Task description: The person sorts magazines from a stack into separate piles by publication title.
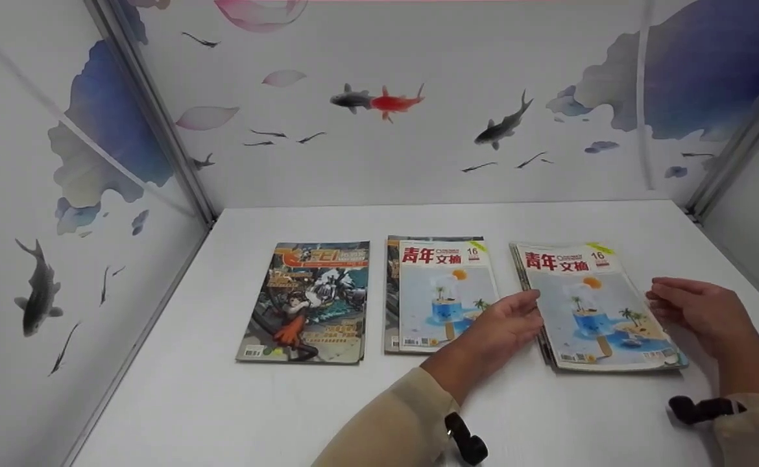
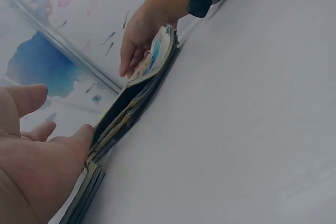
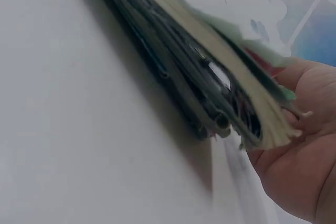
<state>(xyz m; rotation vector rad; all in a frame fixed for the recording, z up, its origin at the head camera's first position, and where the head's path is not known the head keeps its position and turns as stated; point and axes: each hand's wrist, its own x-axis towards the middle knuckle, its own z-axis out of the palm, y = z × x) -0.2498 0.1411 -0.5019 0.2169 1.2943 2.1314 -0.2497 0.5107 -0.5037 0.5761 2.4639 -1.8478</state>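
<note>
On the right of the table lies a stack of magazines (image 1: 603,311), its top one showing a blue ice-pop beach cover. My left hand (image 1: 496,331) touches the stack's left edge with its fingertips, the fingers fairly straight. Along the opposite edge is my right hand (image 1: 710,314), fingers extended, close beside the pages. The right wrist view shows the stacked page edges (image 3: 178,61) slightly fanned, with the right hand (image 3: 304,140) behind them. In the left wrist view, the left hand (image 2: 47,156) is spread at the near end of the stack (image 2: 131,103).
A second stack (image 1: 444,288) with the same beach cover lies in the middle, partly behind my left forearm. Left of it is a magazine pile (image 1: 308,311) with a comic-style cover. Printed panels (image 1: 379,162) with fish wall in the white table (image 1: 178,395).
</note>
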